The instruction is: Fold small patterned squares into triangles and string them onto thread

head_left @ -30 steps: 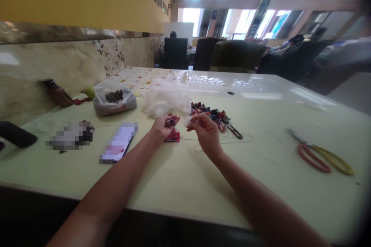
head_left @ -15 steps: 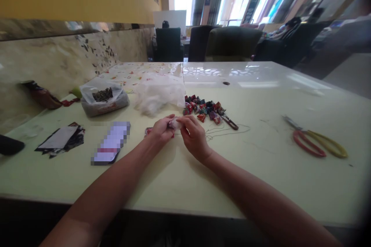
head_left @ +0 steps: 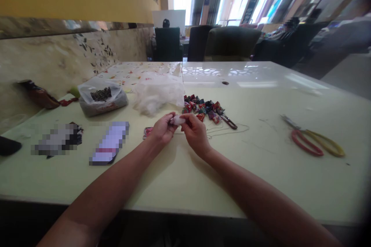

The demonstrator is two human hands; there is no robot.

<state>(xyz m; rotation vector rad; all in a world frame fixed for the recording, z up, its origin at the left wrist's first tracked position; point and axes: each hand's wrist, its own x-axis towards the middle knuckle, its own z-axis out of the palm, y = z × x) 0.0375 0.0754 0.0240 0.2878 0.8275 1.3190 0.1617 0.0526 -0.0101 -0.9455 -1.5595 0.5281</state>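
A tuft of white stuffing sits between my two hands above the table. My right hand pinches its right side with thumb and fingertips. My left hand is closed around a small thing at the tuft's left end, mostly hidden by the fingers. Partly behind the left wrist lies a piece of red patterned cloth. Just beyond my hands is a cluster of small stuffed cloth pieces in dark and red prints. Brown-handled thread snips rest beside them, with loose thread nearby.
Large scissors with red and yellow handles lie at right. A bag of white stuffing and a plastic bag with dark dried bits stand behind. On the left are a phone and dark cloth pieces. People sit farther back.
My right hand has drawn slightly right and its fingers have shifted, so more of the white tuft shows between my hands. Things on the table stay in place; the view shifts slightly.
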